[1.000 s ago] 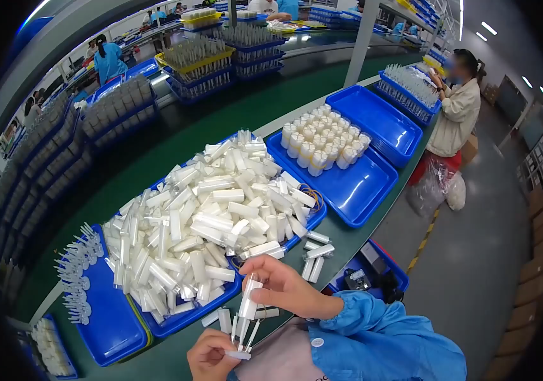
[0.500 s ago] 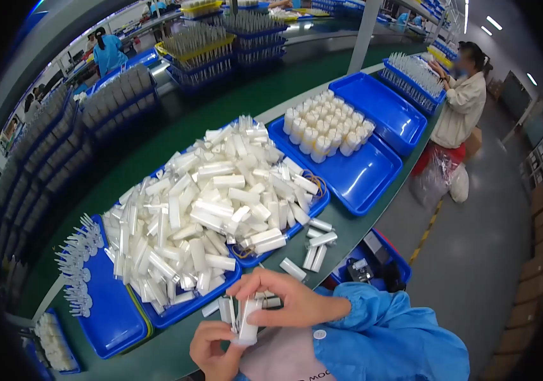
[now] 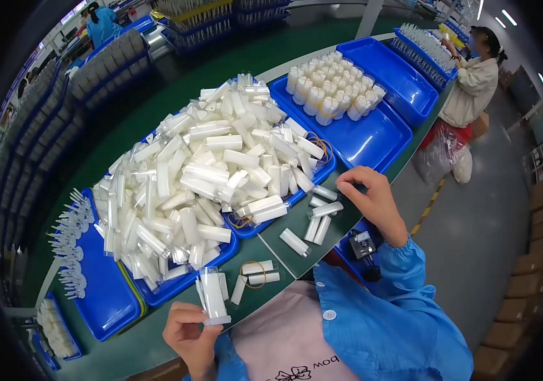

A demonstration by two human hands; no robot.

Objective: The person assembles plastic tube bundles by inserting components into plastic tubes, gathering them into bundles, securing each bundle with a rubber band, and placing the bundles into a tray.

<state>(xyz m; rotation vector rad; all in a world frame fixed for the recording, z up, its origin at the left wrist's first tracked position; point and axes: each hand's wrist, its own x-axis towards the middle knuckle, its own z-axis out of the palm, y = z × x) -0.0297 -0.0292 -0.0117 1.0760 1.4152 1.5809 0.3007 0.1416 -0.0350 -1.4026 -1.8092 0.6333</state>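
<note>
My left hand (image 3: 190, 331) is closed on a white tube in a clear plastic sleeve (image 3: 213, 295), pinching it near its flat lower end. The tube stands nearly upright at the front edge of the green table. My right hand (image 3: 373, 200) is out to the right, thumb and forefinger drawn together; anything between the tips is too small to make out. Just left of its fingertips lie several loose wrapped white tubes (image 3: 324, 208). Between my hands, more white tubes (image 3: 260, 277) lie on the table with a rubber band (image 3: 252, 274) over them.
A large heap of wrapped white tubes (image 3: 208, 171) fills blue trays ahead. Right of it, a blue tray (image 3: 373, 143) holds upright white pieces (image 3: 335, 89). A blue tray at left (image 3: 103, 305) carries thin spiked parts (image 3: 71, 247). A person (image 3: 475, 82) works at far right.
My right hand has left the tube and swung right, beside the loose tubes. My left hand keeps the tube and has shifted slightly left. The view has shifted a little.
</note>
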